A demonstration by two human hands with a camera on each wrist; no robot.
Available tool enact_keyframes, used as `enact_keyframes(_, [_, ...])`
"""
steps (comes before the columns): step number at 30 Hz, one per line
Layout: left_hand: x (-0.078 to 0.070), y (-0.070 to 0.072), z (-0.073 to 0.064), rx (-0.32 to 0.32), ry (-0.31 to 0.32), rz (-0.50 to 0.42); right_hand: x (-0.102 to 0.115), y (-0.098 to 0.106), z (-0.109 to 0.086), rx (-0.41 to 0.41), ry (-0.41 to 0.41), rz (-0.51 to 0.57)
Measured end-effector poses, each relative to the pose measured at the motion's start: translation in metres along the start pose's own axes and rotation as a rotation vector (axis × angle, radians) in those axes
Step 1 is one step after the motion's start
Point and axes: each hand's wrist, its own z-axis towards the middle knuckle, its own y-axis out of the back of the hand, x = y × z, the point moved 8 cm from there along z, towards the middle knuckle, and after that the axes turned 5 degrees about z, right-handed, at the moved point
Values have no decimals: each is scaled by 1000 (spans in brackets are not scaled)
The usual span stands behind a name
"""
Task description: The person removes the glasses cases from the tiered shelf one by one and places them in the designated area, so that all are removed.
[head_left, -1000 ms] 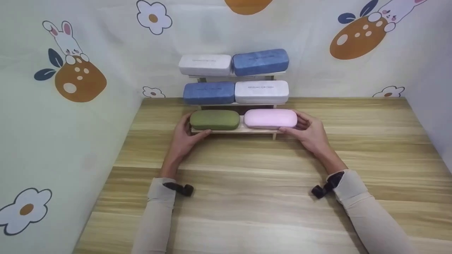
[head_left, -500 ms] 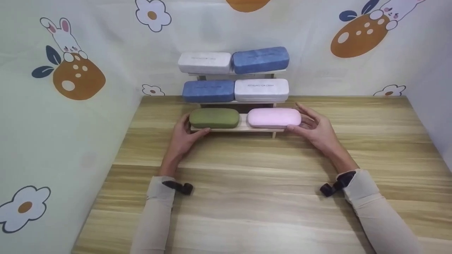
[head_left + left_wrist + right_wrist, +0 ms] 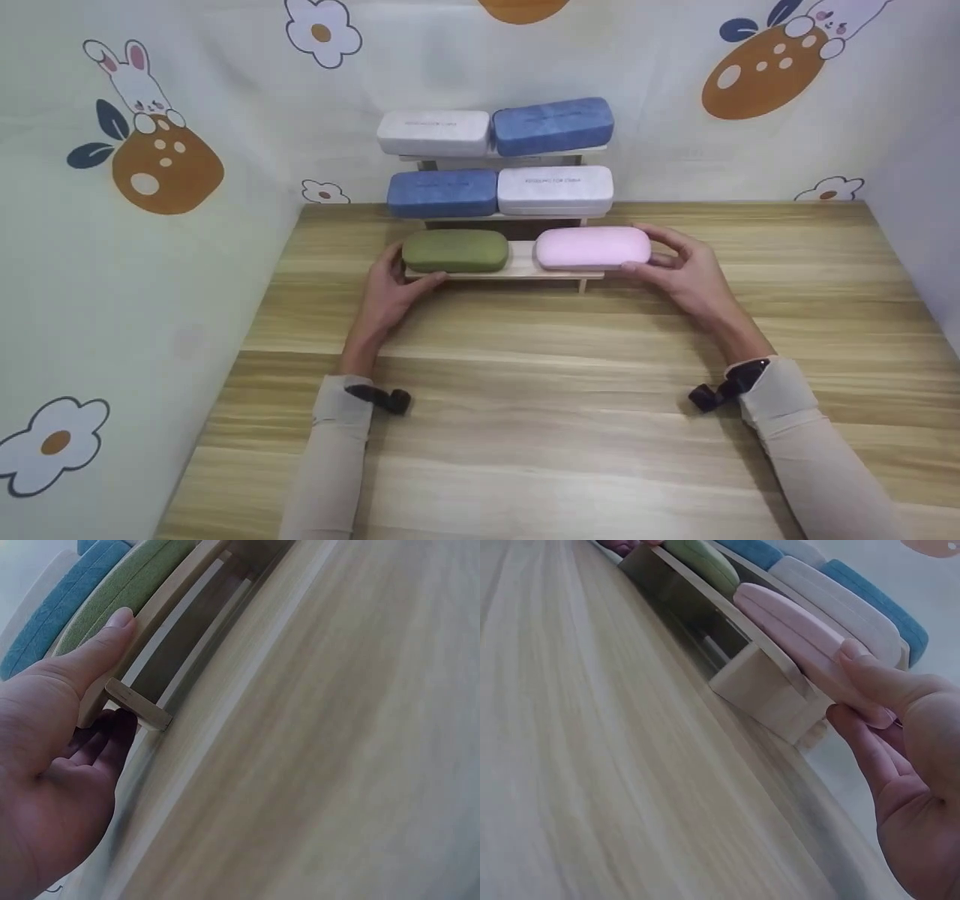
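Observation:
A wooden tiered rack (image 3: 522,259) holds glasses cases in pairs. On its lowest tier, a green glasses case (image 3: 455,251) lies at the left. My left hand (image 3: 388,291) holds that case's left end, its thumb along the front by the shelf edge; the other fingers are partly hidden. At the right, a pink glasses case (image 3: 592,248) sticks out past the shelf's end. My right hand (image 3: 694,279) pinches its right end, thumb in front and fingers behind and under. In the right wrist view the pink case (image 3: 802,634) is between thumb and fingers.
On the middle tier lie a blue case (image 3: 442,193) and a white case (image 3: 556,190). The top tier bears another white case (image 3: 433,132) and a slightly turned blue case (image 3: 553,126). A patterned cloth wall (image 3: 652,90) stands behind the wooden table (image 3: 540,420).
My right hand has slid the pink glasses case to the right, widening the gap to the green one. My left hand and the green case have stayed in place.

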Motion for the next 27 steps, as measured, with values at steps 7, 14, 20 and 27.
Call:
enact_keyframes(7, [-1, -1, 0, 2, 7, 3, -1, 22, -3, -31, -31, 24])
enact_keyframes(14, [-1, -1, 0, 5, 10, -2, -5, 44, -5, -49, -78, 113])
enact_keyframes(20, [2, 0, 1, -7, 43, 31, -5, 61, -8, -60, -81, 143])
enact_keyframes(27, [4, 1, 1, -1, 26, 13, -7, 75, -8, -105, -28, 159])
